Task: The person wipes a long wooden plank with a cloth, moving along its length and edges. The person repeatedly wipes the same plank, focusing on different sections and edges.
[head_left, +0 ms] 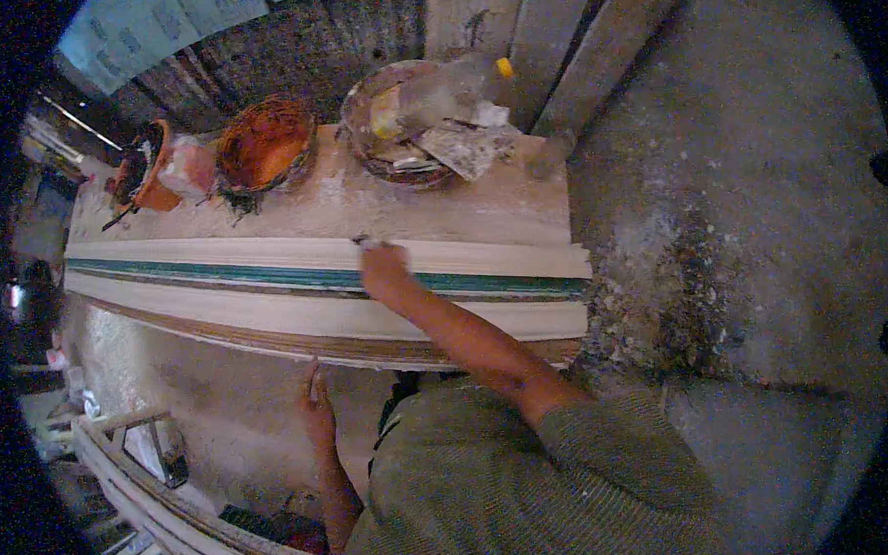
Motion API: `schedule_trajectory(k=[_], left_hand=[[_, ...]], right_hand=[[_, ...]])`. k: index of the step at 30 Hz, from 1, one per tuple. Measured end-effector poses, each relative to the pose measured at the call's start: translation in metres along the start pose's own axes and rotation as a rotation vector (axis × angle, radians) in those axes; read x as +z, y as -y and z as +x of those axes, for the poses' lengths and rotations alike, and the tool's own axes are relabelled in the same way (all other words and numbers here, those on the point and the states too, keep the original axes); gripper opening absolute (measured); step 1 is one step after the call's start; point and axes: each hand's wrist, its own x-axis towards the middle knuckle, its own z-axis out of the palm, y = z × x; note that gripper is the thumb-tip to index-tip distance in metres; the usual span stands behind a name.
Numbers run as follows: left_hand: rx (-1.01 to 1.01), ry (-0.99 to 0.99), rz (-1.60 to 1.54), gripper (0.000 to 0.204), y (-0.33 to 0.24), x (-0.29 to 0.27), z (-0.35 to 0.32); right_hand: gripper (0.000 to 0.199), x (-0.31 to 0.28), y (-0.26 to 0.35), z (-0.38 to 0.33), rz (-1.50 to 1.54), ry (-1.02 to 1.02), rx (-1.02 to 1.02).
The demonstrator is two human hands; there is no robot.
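Note:
Long pale strips [465, 323] that look like moulding lie lengthwise along a bench, with a green strip [297, 277] running between two pale bands. My right hand [385, 270] is over the far band and the green strip, its fingers closed. A small dark bit shows at its fingertips, too small to name. My left hand [316, 404] is at the bench's near edge, fingers stretched up toward the strips. Nothing shows in it, and I cannot tell whether its fingertips touch the edge.
On the wooden bench top [305, 209] stand an orange bowl [263, 147], a tipped orange pot [157, 180] and a whitish container [188, 171]. A basin [360, 109] holds a clear bottle with a yellow cap [503, 68] and scraps. A wooden frame [128, 484] stands lower left.

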Motion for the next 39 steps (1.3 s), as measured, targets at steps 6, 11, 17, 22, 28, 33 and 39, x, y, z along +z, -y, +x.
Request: schedule_trajectory(k=[6,11,17,22,28,33,39], left_hand=[[0.067,0.129,0.030,0.033,0.008,0.008,0.004],[-0.012,0.201,-0.041,0.030,0.017,0.027,0.017],[0.233,0.319,-0.024,0.020,0.008,0.046,0.048],[0.326,0.420,0.009,0.028,-0.040,0.048,0.044],[0.323,0.400,0.228,0.029,-0.043,0.016,0.056],[0.252,0.187,0.075,0.029,0.016,-0.033,0.068],[0.041,0.189,0.104,0.031,0.096,-0.123,0.126]], right_hand=[[0.022,-0.090,-0.274,-0.201,-0.424,0.013,0.306],[0.023,-0.162,-0.431,-0.311,-0.701,-0.003,0.428],[0.024,-0.169,-0.466,-0.313,-0.953,0.046,0.035],[0.027,-0.165,-0.407,-0.215,-0.771,0.141,-0.053],[0.033,-0.197,-0.257,-0.100,-0.538,0.389,0.070],[0.039,-0.217,-0.151,-0.039,-0.209,0.726,0.347],[0.031,-0.166,-0.018,0.042,0.142,0.681,0.195]])
